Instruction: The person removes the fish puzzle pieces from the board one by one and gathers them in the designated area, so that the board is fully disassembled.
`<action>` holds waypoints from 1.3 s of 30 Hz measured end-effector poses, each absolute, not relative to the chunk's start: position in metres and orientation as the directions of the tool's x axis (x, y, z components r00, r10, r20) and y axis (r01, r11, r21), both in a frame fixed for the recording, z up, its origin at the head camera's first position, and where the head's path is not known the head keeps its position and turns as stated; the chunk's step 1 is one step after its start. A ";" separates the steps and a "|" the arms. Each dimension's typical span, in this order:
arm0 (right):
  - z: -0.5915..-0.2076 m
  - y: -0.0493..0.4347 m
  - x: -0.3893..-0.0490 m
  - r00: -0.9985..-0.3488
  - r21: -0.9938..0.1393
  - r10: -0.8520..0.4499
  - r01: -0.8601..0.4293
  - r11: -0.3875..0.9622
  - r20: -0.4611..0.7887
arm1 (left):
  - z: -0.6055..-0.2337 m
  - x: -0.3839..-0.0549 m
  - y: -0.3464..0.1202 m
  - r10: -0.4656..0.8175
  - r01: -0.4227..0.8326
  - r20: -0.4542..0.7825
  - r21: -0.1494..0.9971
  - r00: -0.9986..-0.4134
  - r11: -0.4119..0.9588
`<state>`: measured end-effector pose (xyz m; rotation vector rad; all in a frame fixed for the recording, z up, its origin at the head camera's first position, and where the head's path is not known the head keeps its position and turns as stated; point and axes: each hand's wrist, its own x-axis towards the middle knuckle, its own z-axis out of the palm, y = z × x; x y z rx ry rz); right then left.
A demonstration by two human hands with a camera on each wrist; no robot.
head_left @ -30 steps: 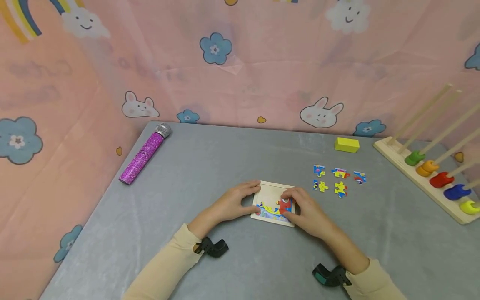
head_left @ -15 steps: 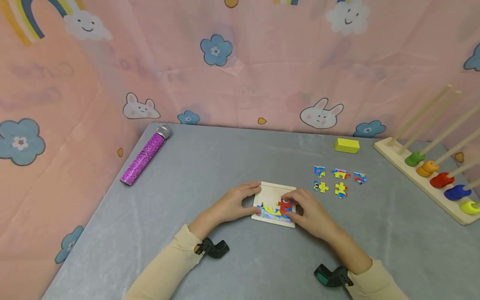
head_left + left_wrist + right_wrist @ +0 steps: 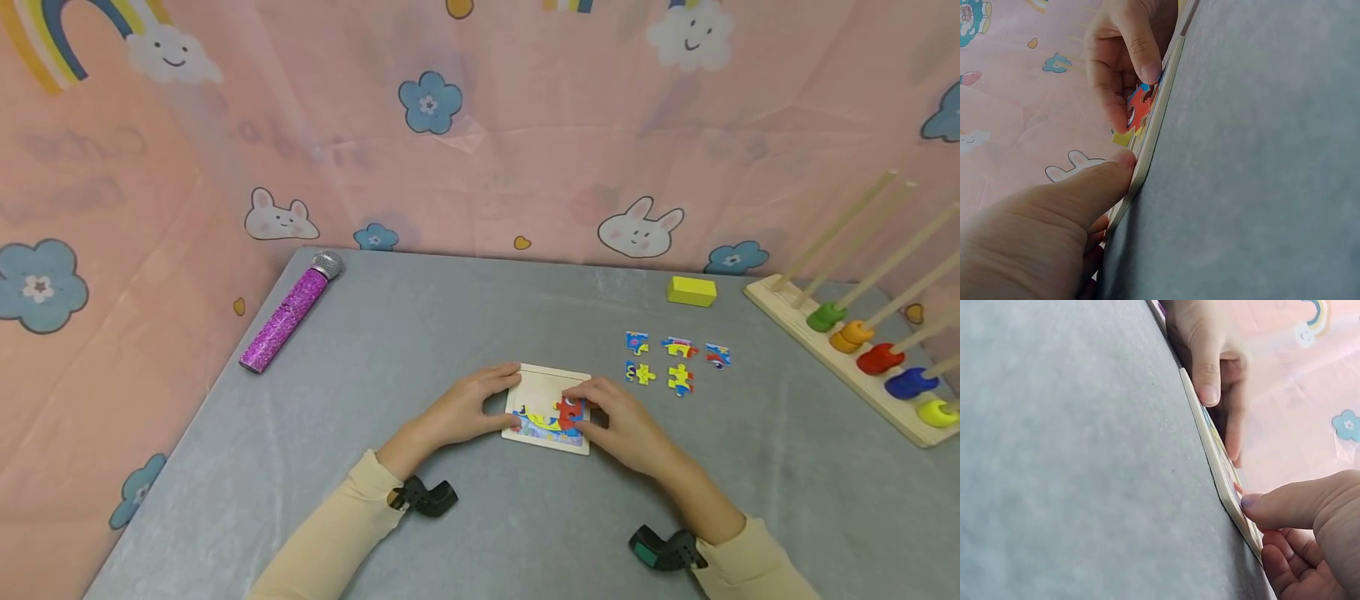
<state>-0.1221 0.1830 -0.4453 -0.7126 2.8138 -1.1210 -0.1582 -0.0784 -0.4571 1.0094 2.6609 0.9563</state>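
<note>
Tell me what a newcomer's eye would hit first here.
Probably the glittery magenta microphone, lying at the head view's left. Next, likely the wooden peg stand with coloured rings at that view's right edge, then the small puzzle tray near the centre, a red piece at the tray's right side.

the grey bench carries a glittery purple microphone along its left edge, a yellow block near the far edge, a wooden peg stacker by the far right corner, five loose puzzle pieces and, farther from the far edge, a puzzle tray.
</note>
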 end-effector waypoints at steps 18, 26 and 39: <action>-0.448 0.191 -0.128 -0.900 -0.708 -0.409 -0.386 0.592 0.149 | -0.459 -0.159 -0.079 0.638 0.543 0.076 0.606 -0.767 0.581; -0.444 0.199 -0.130 -0.904 -0.721 -0.399 -0.380 0.580 0.156 | -0.458 -0.159 -0.079 0.637 0.539 0.076 0.614 -0.767 0.576; -0.434 0.249 -0.143 -0.905 -0.686 -0.370 -0.407 0.604 0.210 | -0.457 -0.159 -0.079 0.640 0.546 0.065 0.591 -0.766 0.593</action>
